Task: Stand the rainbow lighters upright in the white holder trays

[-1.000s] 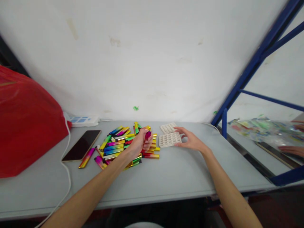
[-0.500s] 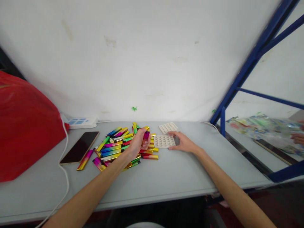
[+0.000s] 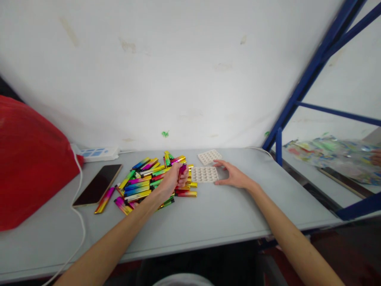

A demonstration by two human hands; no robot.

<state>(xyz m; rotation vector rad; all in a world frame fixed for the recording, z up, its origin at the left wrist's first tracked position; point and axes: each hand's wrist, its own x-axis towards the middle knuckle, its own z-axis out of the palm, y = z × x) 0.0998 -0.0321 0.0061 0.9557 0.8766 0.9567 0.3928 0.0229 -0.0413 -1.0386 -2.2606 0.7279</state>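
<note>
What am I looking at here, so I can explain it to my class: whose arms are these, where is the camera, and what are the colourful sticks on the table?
There is no machine. A person wears a camera on the head, looking forward and down, so the two bare arms are that person's own.

The left hand is closed around a pink lighter, held just above a pile of shiny rainbow-coloured lighters. The right hand lies flat on the grey table, fingers touching the edge of a white tray with round holes. A second such tray lies behind it.

To the left lie a dark phone with a white cable, a power strip and a large red bag. On the right stands a blue metal frame; beyond it, another person's hand works at a neighbouring table.
</note>
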